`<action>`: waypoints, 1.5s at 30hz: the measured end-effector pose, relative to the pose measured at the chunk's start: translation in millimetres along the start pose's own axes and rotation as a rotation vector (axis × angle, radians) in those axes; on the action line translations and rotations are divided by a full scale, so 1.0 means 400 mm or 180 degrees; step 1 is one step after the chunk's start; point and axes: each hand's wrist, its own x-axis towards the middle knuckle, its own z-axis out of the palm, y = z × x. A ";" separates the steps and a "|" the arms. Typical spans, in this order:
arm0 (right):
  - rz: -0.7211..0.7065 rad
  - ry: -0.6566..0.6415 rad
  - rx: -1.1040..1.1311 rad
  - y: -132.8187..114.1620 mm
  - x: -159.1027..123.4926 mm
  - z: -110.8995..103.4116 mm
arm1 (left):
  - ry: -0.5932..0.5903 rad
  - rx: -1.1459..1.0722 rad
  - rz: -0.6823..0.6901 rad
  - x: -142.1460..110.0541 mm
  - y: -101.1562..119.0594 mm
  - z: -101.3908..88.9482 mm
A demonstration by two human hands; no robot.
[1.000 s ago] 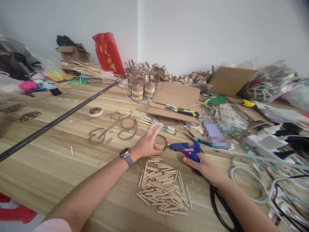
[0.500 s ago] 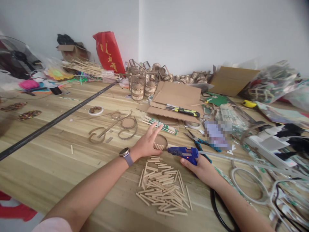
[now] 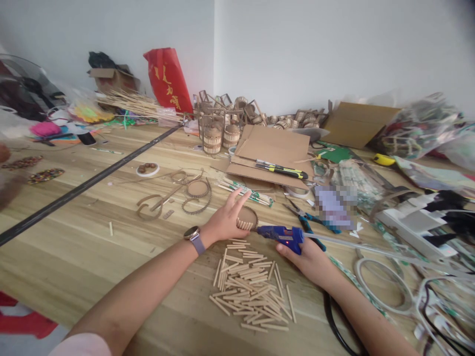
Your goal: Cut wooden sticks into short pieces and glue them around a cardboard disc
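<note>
Stick pile [image 3: 252, 291] sits lower centre. My right hand [image 3: 315, 262] is wrapped around the blue glue gun [image 3: 284, 237], right of centre. My left hand [image 3: 226, 220], mid-frame, has fingers spread at the round brown piece [image 3: 249, 216], frame centre; can't tell if it's pinching it. Short sticks [image 3: 244, 225] line that piece's near side; gun nozzle [image 3: 259, 230] right by its edge, contact unclear. Farther: pliers [image 3: 302, 214] right of centre, cardboard [image 3: 272, 143] with cutters [image 3: 284, 171] on top, then stick-walled baskets [image 3: 212, 143], upper centre.
</note>
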 end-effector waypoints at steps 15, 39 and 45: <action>-0.0084 -0.0014 -0.0076 -0.004 -0.001 0.006 | -0.0018 -0.0027 -0.0025 0.000 0.000 0.000; 0.0764 0.0048 0.1442 0.002 0.010 -0.003 | -0.0091 -0.0126 -0.0010 0.001 0.006 -0.005; 0.1293 -0.0239 0.2605 -0.022 0.021 -0.017 | -0.0259 -0.0354 0.0112 -0.002 0.000 -0.002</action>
